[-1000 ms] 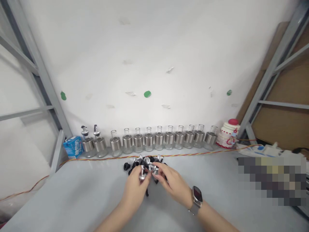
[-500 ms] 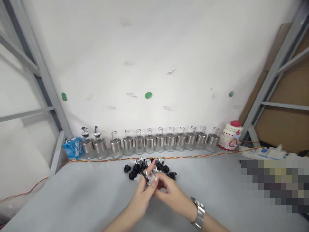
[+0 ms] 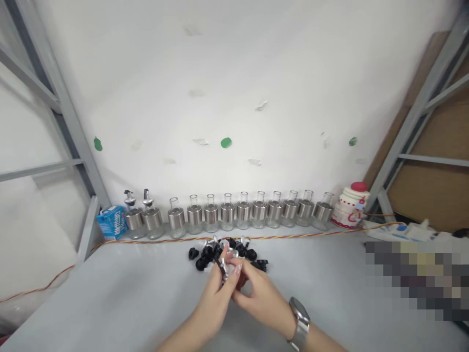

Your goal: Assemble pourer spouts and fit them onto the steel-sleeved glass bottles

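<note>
Together, the two hands meet just in front of the pile (image 3: 207,253) on the table (image 3: 120,293). The left hand (image 3: 219,292) is closed on a spout (image 3: 223,264), its thumb pressed against the metal; the right hand (image 3: 262,296) curls in from the other side, but its fingertips are hidden, so whether it grips anything I cannot tell. Beyond the wire (image 3: 289,237) stand ten open bottles (image 3: 244,213) and, left of them, two spouted ones (image 3: 152,222).

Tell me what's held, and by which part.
A silver and black pourer, in the left hand. The grip hides which part is held; whether the right hand holds it too cannot be told.
</note>
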{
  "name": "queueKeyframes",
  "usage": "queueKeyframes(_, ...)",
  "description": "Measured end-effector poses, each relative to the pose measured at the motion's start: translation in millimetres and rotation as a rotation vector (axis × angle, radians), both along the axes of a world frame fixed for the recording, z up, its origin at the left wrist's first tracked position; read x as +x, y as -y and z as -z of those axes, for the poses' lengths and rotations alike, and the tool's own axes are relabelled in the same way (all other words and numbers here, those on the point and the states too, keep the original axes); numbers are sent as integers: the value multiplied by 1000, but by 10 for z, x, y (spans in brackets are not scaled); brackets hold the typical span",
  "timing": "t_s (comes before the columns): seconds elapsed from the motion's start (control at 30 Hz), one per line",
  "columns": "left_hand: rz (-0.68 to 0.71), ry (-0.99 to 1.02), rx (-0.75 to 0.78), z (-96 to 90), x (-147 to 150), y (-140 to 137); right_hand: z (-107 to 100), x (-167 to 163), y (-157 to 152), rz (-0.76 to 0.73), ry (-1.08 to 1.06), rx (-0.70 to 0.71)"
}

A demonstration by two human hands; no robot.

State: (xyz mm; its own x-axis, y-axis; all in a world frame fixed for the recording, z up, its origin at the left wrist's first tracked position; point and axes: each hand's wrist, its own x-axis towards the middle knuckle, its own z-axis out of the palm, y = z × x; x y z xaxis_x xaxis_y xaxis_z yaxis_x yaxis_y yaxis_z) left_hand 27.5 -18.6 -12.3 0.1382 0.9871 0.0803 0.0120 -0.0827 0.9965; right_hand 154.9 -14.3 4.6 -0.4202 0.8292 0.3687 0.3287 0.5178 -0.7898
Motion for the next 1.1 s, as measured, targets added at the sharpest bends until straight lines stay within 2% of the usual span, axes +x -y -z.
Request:
queueKeyframes(0.13, -60, -91, 69, 12, 9, 16, 46, -13, 15, 62, 135, 135)
queueKeyframes(0.4, -114, -308, 214, 28, -58, 16, 79, -2, -3, 91, 169, 166)
queueKeyframes(0.5, -131, -270, 232, 16, -77, -20, 97, 1, -19, 142, 172, 163)
queueKeyframes(0.6, -161, -112, 196, -86, -119, -78, 124, 14, -61, 214, 175, 124)
queueKeyframes(0.7, -157, 40, 126, -209, -177, -134, 131, 33, -95, 215, 207, 128)
queueKeyframes(0.8, -144, 30, 108, -244, -212, -164, 110, 36, -86, 198, 240, 165)
queueKeyframes(1.1, -168, -83, 150, -150, -181, -167, 134, 6, -76, 223, 244, 199)
